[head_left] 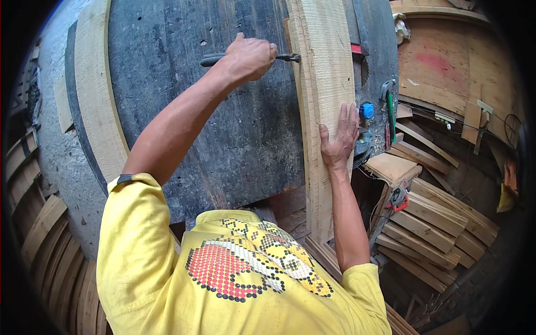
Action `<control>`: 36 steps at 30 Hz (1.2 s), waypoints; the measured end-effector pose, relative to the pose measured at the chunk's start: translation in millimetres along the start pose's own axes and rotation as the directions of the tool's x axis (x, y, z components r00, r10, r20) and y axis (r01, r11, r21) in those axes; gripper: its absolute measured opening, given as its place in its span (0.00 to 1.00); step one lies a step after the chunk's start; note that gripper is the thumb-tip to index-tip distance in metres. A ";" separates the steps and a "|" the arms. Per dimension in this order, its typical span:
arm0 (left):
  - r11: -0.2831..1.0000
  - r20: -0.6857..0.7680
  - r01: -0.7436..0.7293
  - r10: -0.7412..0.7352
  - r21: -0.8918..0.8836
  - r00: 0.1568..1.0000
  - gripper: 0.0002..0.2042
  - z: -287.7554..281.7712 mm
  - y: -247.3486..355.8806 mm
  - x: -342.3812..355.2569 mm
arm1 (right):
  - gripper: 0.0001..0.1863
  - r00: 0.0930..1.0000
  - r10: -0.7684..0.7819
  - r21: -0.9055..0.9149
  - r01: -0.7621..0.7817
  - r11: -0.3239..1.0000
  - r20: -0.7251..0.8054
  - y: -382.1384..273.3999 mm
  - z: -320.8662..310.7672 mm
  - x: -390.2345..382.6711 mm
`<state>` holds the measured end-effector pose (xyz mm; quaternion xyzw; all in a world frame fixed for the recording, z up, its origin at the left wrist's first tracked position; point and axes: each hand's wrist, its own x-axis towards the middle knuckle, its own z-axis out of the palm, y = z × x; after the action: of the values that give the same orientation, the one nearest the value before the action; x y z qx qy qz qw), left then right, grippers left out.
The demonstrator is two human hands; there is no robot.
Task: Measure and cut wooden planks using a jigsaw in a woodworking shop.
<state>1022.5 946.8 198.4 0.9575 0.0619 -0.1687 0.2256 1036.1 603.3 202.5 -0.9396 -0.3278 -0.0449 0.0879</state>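
Observation:
My left hand [251,57] is wrapped round a pair of pliers [211,59]. Its dark handles stick out to the left of my fist, and the metal jaws meet the left edge of the wooden boards. These long pale boards [326,61] are stacked on each other and run from the far edge toward my body. My right hand [340,139] lies flat on the top board with its fingers stretched out. Whether the jaws grip something small at the edge is too small to tell.
The boards rest on a dark, scuffed worktable [212,128]. Another plank [92,78] lies along its left side. On the right are a blue knob [367,110] and a green-handled tool [390,114]. Cut timber [430,223] is piled at the right, more slats [56,262] at the left.

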 end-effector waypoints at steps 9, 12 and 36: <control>0.995 -0.022 -0.068 0.070 0.072 0.997 0.12 9.3 -18.8 14.4 | 0.48 1.000 0.005 -0.003 -0.006 1.000 -0.009 1.3 1.8 -0.4; 0.997 -0.073 -0.080 0.080 -0.001 0.994 0.14 13.7 -19.4 11.3 | 0.48 1.000 0.005 0.002 -0.005 1.000 -0.005 0.6 1.1 -1.2; 0.335 -0.124 0.076 -0.535 -0.939 0.836 0.09 121.0 107.2 -39.4 | 0.47 1.000 -0.018 0.035 0.019 0.999 -0.008 -0.7 -0.8 1.4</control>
<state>970.8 794.8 154.5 0.6567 0.3735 0.0594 0.6525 1036.7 604.5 203.6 -0.9346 -0.3369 -0.0437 0.1052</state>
